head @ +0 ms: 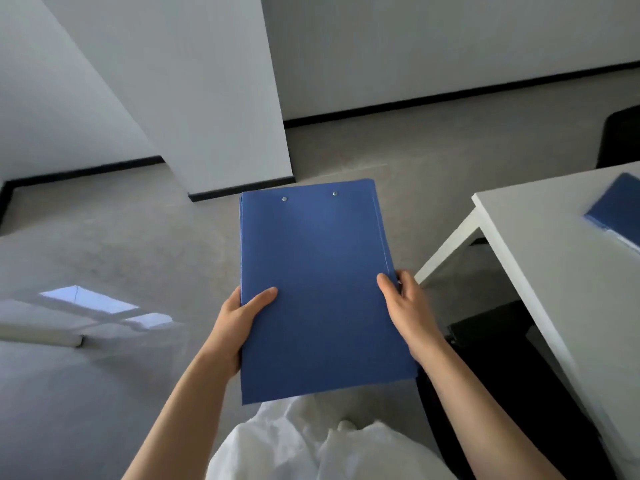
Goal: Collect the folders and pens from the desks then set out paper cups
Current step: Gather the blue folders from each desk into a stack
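The collecting was under way but unfinished. A stack of blue folders (322,289) was held in the air in front of the person's body, over the floor (138,244) and off any worktop, so at least these had been gathered. How many made up the stack could not be counted, though layered edges showed along its left and right sides. One more blue folder (616,209) lay on the white worktop (554,271) at the right, near its far edge and partly cut off by the frame, so it was judged the next thing to fetch. No pens and no paper cups were visible, so how far the pen collection had got could not be told, and the cups were judged not yet set out.

The left hand (239,323) gripped the stack's left edge, thumb lying flat across the top cover and the other fingers hidden beneath. The right hand (405,306) gripped the right edge the same way, its thumb on the cover and its fingers (403,284) curled round the side. Both held the lower half of the stack, with the riveted end pointing away from the person. The folder on the worktop lay well apart from either hand, off to the right.
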Demonstrator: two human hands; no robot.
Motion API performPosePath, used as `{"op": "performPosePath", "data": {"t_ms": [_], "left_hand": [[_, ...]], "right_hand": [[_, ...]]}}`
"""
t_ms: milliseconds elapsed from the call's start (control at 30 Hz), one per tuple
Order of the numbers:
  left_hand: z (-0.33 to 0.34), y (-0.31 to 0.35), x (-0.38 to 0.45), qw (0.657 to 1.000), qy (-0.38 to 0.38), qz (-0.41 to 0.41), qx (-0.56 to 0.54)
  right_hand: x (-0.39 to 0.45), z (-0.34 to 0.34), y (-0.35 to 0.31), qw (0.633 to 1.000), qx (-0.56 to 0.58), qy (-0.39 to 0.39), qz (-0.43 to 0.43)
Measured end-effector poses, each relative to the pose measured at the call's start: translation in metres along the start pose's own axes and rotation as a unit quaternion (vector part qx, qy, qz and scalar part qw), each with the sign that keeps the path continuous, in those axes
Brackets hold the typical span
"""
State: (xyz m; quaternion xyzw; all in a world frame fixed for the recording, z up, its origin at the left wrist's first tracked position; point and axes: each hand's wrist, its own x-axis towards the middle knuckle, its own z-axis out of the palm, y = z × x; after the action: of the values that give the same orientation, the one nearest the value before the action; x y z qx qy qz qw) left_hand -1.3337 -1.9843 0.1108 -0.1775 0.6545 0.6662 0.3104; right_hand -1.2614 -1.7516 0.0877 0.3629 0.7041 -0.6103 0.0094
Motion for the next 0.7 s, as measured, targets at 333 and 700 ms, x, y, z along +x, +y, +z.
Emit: {"op": "performPosePath", "data": {"t_ms": [333, 700], "left_hand": [[0.008, 0.156, 0.179, 0.988, -0.123, -0.03, 0.086], [0.131, 0.233, 0.305, 0.96, -0.234, -0.065, 0.141]], "right_hand": [[0.131, 0.043, -0.089, 0.99, 0.082, 0.081, 0.081], [0.231, -0.011, -0.122, 0.955, 0.182, 0.198, 0.124]]}}
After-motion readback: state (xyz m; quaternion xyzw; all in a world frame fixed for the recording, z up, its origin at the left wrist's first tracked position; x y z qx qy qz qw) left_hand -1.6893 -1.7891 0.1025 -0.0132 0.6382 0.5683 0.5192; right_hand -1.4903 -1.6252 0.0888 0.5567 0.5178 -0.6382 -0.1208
